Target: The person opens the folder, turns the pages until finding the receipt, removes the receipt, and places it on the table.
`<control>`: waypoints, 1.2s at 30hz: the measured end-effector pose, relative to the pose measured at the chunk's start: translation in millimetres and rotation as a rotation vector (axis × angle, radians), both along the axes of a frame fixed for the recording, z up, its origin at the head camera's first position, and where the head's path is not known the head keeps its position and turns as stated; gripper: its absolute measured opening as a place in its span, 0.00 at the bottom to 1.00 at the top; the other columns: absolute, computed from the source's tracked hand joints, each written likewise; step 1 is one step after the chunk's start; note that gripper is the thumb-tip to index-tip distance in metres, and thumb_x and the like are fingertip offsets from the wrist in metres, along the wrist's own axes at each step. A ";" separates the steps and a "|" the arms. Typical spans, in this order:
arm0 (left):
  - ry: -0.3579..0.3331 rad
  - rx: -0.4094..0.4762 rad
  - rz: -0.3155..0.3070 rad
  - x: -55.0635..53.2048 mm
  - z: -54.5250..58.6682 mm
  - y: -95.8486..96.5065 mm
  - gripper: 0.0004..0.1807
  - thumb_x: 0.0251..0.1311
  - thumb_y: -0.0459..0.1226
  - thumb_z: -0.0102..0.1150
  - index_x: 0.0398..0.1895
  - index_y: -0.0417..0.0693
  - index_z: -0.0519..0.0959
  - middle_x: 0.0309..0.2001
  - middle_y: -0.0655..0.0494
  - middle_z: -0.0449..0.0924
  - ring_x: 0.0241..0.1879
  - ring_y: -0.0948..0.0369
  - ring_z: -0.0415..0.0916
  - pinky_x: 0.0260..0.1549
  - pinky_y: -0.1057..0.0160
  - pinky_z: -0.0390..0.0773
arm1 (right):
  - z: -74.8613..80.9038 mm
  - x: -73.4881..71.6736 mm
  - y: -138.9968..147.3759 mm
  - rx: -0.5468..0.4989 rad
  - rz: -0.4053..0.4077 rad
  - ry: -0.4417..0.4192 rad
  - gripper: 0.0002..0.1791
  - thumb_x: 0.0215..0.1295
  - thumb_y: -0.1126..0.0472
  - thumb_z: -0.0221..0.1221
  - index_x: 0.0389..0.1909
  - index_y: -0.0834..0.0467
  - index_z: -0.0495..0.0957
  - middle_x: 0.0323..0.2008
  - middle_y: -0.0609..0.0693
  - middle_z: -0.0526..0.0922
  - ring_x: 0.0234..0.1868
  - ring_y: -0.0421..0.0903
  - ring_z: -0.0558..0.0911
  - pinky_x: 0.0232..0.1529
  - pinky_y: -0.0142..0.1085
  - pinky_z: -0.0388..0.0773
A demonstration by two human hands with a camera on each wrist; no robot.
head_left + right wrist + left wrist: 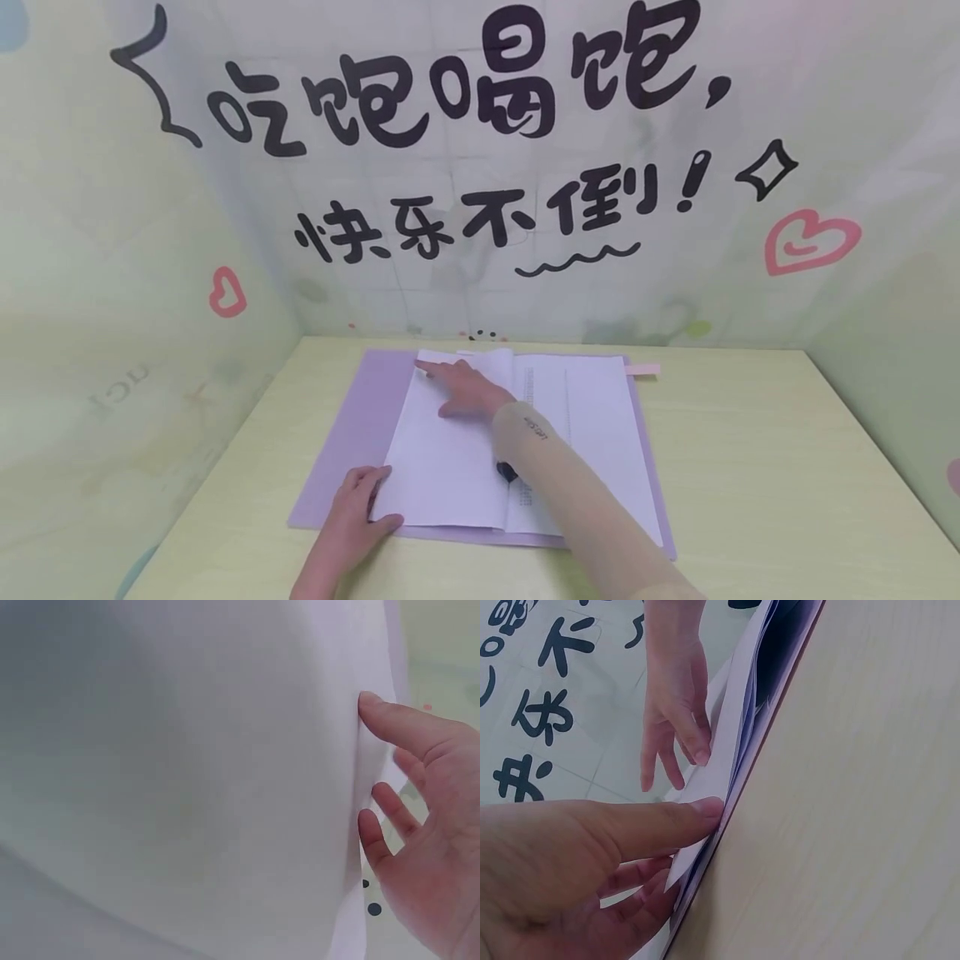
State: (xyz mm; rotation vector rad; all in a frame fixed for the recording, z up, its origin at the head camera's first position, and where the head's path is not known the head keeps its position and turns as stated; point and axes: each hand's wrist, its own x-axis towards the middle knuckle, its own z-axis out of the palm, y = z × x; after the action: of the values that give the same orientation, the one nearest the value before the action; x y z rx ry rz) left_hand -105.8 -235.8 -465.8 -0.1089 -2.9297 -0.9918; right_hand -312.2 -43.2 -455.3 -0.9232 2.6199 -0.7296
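Note:
An open book with a purple cover [375, 417] lies on the table, its white page [442, 467] on the left side. My left hand [352, 517] holds that page's near left corner, thumb [697, 814] on the near edge and fingers [649, 907] at the left edge. Beyond it, my right hand [468, 390] reaches across the book to the far left corner, index finger extended. In the right wrist view the right hand [435, 802] has its fingers spread along the edge of the bulging page [247, 787], its thumb touching the paper.
A printed page [600, 442] forms the book's right side, partly covered by the right sleeve [577, 492]. A pink tab [645, 370] sticks out at the far right. The pale wooden table [757, 475] meets a lettered backdrop [480, 308] at the back.

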 end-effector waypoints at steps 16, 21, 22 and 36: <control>-0.017 -0.139 0.035 -5.5 7.8 12.5 0.34 0.47 0.38 0.75 0.58 0.34 0.76 0.57 0.38 0.73 0.54 0.40 0.71 0.57 0.40 0.74 | 7.8 1.8 -0.5 0.262 -0.039 0.052 0.29 0.65 0.50 0.63 0.66 0.29 0.69 0.74 0.43 0.63 0.70 0.52 0.61 0.68 0.52 0.59; -0.013 -0.120 0.041 -8.4 8.7 10.9 0.33 0.46 0.38 0.76 0.58 0.36 0.77 0.56 0.38 0.74 0.54 0.40 0.73 0.58 0.40 0.74 | 9.3 1.9 0.5 0.258 -0.040 0.046 0.29 0.66 0.50 0.61 0.67 0.28 0.68 0.74 0.43 0.62 0.70 0.52 0.61 0.67 0.50 0.60; -0.018 -0.114 0.043 -8.9 8.8 10.6 0.33 0.46 0.37 0.76 0.58 0.37 0.77 0.55 0.38 0.74 0.53 0.40 0.73 0.57 0.40 0.74 | 9.5 1.9 0.6 0.259 -0.042 0.047 0.29 0.67 0.50 0.61 0.67 0.29 0.68 0.74 0.43 0.62 0.70 0.52 0.61 0.67 0.50 0.60; -0.041 -0.129 0.039 -9.3 8.9 8.8 0.31 0.45 0.37 0.76 0.56 0.41 0.80 0.56 0.39 0.74 0.56 0.39 0.72 0.57 0.38 0.73 | 7.2 4.7 0.1 0.230 -0.036 0.029 0.29 0.67 0.50 0.61 0.68 0.29 0.67 0.75 0.42 0.61 0.71 0.51 0.61 0.69 0.51 0.59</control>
State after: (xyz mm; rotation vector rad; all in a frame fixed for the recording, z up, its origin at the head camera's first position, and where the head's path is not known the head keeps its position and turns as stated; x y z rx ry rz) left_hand -115.1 -227.0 -456.9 -0.0357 -3.0189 -0.8089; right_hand -307.5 -43.2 -448.1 -0.8278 2.6802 -0.4134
